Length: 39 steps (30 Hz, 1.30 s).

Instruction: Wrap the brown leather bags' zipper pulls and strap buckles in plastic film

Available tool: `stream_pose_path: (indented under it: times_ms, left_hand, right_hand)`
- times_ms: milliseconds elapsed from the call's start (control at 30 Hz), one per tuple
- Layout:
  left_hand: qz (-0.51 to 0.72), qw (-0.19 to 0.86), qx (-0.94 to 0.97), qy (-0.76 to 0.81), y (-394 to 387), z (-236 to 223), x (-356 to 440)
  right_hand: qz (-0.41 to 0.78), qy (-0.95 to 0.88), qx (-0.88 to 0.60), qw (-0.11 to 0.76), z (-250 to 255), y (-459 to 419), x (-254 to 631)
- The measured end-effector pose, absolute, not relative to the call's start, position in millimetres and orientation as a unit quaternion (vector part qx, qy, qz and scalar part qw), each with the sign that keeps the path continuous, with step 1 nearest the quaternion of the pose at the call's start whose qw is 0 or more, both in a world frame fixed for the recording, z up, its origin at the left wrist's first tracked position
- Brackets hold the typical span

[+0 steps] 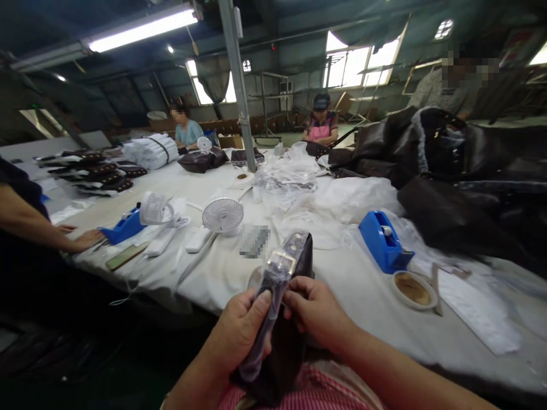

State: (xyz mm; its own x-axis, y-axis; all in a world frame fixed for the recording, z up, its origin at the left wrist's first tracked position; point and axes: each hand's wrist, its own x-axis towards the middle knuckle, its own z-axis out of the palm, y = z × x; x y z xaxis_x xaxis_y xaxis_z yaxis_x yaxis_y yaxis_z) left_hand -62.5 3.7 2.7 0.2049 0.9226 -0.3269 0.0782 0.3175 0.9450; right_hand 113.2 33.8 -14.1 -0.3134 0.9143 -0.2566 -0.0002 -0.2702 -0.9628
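Observation:
A dark brown leather bag [290,347] rests against my lap at the table's front edge. Its strap [273,290], wrapped in clear plastic, runs up the front, and a gold buckle [281,262] shows near the top. My left hand [243,324] is closed around the strap, thumb on top of the plastic. With pinched fingers, my right hand [314,307] grips the strap's right edge just below the buckle. Whatever lies under my right fingertips is hidden.
Blue tape dispensers [382,242] stand right and left, with a tape roll [413,289] near the right one. Small white fans [223,214] and a phone [127,255] lie left. Dark bags [453,216] pile up right. A co-worker's hand [88,240] rests at left; other people sit behind.

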Motion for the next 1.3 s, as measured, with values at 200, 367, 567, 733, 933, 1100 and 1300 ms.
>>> stream_pose_path:
  times_ms: [200, 367, 567, 733, 933, 1100, 1300]
  left_hand:
    - [0.347, 0.611, 0.480, 0.525, -0.1, 2.4, -65.1]
    - [0.346, 0.619, 0.477, 0.520, -0.1, 3.3, -66.4]
    - [0.353, 0.629, 0.458, 0.519, -0.6, 0.2, -71.3]
    - [0.358, 0.636, 0.435, 0.528, -0.5, -3.3, -76.6]
    - [0.359, 0.632, 0.441, 0.526, 1.0, -1.7, -80.0]
    - [0.325, 0.615, 0.481, 0.534, 1.4, 2.7, -78.2]
    - [0.329, 0.444, 0.659, 0.511, -3.4, 11.8, -77.2]
  right_hand:
    - [0.795, -0.372, -0.345, 0.334, -21.7, 26.0, 123.3]
    - [0.754, -0.433, -0.370, 0.327, -24.9, 30.0, 123.6]
    - [0.667, -0.527, -0.412, 0.329, -18.9, 37.7, 112.2]
    - [0.510, -0.679, -0.427, 0.312, -15.5, 29.5, 128.2]
    - [0.212, -0.901, -0.270, 0.264, 19.4, 16.4, 156.4]
    - [0.017, -0.966, -0.159, 0.204, 56.6, 29.2, 133.6]
    - [0.112, -0.961, -0.205, 0.151, 74.1, 62.5, 96.5]
